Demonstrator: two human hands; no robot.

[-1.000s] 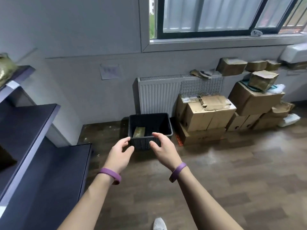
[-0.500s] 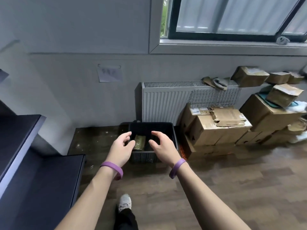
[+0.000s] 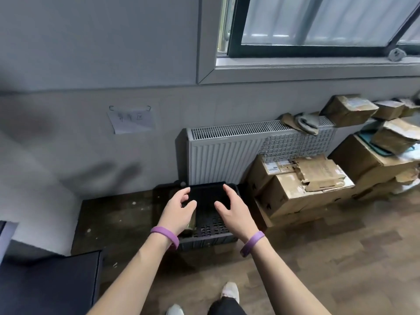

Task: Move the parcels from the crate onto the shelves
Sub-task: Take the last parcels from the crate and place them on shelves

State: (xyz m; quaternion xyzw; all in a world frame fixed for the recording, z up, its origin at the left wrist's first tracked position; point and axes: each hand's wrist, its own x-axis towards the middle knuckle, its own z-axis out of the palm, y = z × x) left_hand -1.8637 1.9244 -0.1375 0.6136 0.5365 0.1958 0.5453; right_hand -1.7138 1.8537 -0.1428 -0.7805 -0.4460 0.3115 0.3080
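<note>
Empty, fingers spread, left hand (image 3: 179, 212) and right hand (image 3: 235, 213) hover over the dark perforated plastic crate (image 3: 209, 241); the next move probably calls for grasping its olive-brown wrapped parcel (image 3: 192, 220).

Parcel storeroom: stacked cardboard boxes (image 3: 302, 189), dark shelving (image 3: 50, 283), radiator (image 3: 227, 153)

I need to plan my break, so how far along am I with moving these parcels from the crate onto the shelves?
Done: the crate looks nearly emptied, with one parcel showing beside the left hand. In hand: nothing; the left hand and right hand hover open over the crate. Left: grip that parcel and carry it to the dark shelf.
</note>
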